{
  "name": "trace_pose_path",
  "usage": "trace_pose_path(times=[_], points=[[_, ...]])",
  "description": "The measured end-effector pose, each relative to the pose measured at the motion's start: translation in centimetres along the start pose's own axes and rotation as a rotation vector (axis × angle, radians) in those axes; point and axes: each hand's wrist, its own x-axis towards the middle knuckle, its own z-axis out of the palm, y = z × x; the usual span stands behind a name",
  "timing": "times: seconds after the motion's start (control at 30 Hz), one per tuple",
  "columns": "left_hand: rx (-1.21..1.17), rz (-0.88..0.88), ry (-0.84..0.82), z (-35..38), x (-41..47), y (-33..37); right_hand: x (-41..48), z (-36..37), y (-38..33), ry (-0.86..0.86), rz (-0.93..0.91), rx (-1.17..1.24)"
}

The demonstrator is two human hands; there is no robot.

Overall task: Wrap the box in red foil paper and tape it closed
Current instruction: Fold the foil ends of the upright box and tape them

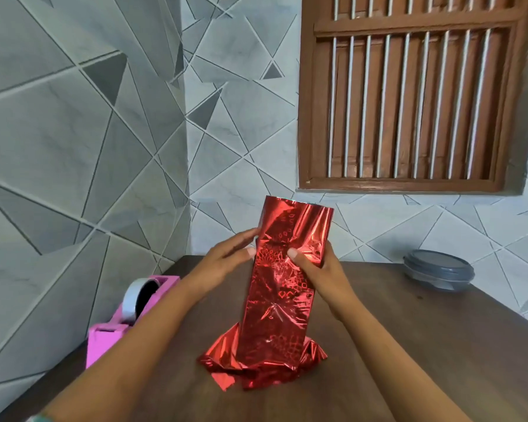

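Box hidden entirely under red foil paper (275, 300): none of its own surface shows, only the tall upright shape it gives the wrap, which stands between the 2 hands.

The right hand (317, 269) grips the wrap's right edge near the top. Its thumb (294, 255) lies on the near face, and its fingers curl round the side and out of sight behind. The left hand (226, 260) is flat and relaxed, with straight fingers laid against the left edge at the same height and the thumb tip touching the foil. How far those fingers reach behind cannot be seen.

Above both hands the foil rises in a creased, open-looking end, and whether the box fills it I cannot tell. Below the hands the foil runs down to the brown table (424, 345), where loose paper spreads in a crumpled skirt that hides the box's foot.

Left of the left forearm sits a pink tape dispenser (104, 339) holding 1 roll of tape (134, 296); the arm covers part of it. Beyond and to the right of the right hand, well apart, a grey lidded container (438, 269) sits at the table's far edge. Higher up, a brown slatted window (409, 102) is cut off at the top.
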Motion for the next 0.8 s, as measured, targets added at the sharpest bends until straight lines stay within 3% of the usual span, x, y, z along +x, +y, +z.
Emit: trace_pose_path(times=[0.17, 0.37, 0.57, 0.8], points=[[0.032, -0.027, 0.031, 1.8, -0.5, -1.4, 0.5, -0.7, -0.3, -0.048, -0.015, -0.055], [0.253, 0.138, 0.061, 3.5, -0.7, -1.6, 0.0, -2.5, -1.1, -0.133, -0.047, -0.119], [0.203, 0.115, -0.028, 2.9, 0.1, -1.0, -0.5, -3.1, -0.5, -0.159, -0.045, -0.104], [0.414, 0.084, -0.102, 1.6, 1.3, -0.7, -0.6, -3.2, -0.3, -0.173, -0.049, -0.136]])
